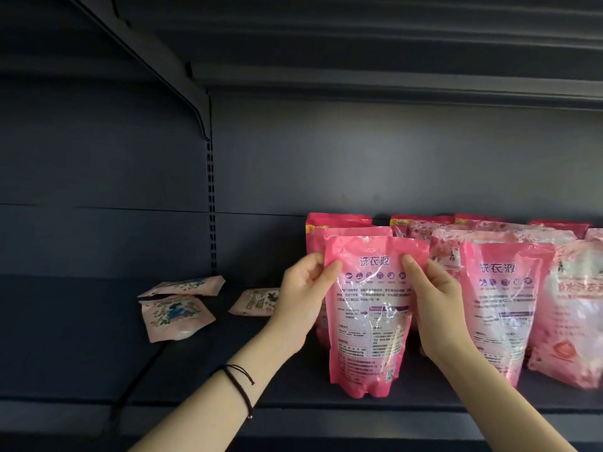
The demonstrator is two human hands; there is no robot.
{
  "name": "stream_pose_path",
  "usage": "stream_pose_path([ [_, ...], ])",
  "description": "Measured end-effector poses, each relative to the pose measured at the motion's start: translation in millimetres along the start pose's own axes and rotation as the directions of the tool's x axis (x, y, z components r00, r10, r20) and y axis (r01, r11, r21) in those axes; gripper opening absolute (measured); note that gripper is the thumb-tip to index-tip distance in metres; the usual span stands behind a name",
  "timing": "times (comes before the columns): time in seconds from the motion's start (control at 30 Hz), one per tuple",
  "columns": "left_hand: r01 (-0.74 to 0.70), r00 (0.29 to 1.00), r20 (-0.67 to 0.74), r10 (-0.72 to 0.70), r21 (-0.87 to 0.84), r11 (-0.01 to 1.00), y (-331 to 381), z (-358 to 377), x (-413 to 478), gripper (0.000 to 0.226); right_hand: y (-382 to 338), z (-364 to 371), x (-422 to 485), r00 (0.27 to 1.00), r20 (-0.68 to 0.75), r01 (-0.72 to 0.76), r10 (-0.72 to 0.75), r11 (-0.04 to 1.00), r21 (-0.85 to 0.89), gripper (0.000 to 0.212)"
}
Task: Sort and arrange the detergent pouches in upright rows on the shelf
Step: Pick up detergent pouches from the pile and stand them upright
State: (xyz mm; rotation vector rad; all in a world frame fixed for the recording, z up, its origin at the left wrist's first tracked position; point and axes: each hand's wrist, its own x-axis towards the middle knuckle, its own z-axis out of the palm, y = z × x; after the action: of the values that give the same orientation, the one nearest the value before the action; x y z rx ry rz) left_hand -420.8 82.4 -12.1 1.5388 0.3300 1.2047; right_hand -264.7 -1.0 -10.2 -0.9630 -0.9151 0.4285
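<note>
A bright pink detergent pouch (372,321) stands upright at the front of the dark shelf (202,380), its printed back facing me. My left hand (303,298) pinches its upper left edge and my right hand (437,305) grips its upper right edge. Behind it stand more pink pouches (342,225) in a row. To the right, another bright pink pouch (502,308) stands upright in front of several paler pink pouches (574,305).
Three small pale pink sachets lie flat on the left part of the shelf: one (182,287), one (176,316) and one (256,301). A slotted upright post (211,203) divides the back panel. Another shelf hangs overhead (359,53).
</note>
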Motion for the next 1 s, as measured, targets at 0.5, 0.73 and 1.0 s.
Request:
stream_pose_path([
  [0.5, -0.267, 0.963, 0.263, 0.054, 0.957, 0.114, 52.4, -139.6, 11.0, 0.018, -66.4, 78.8, -7.9, 0.545, 0.642, 0.819, -0.54, 0.18, -0.544, 0.017],
  [0.73, -0.423, 0.904, 0.428, -0.018, 0.886, -0.19, 23.4, -205.3, 27.3, 0.031, 0.5, 162.7, 6.8, 0.538, 0.843, 0.842, -0.028, -0.041, -0.538, 0.032],
  [1.0, -0.533, 0.846, 0.514, -0.143, 0.816, -0.223, -29.6, -256.2, 75.9, 0.039, 73.2, 221.1, 59.4, 0.582, 0.745, 0.805, 0.325, -0.361, -0.472, 0.043],
])
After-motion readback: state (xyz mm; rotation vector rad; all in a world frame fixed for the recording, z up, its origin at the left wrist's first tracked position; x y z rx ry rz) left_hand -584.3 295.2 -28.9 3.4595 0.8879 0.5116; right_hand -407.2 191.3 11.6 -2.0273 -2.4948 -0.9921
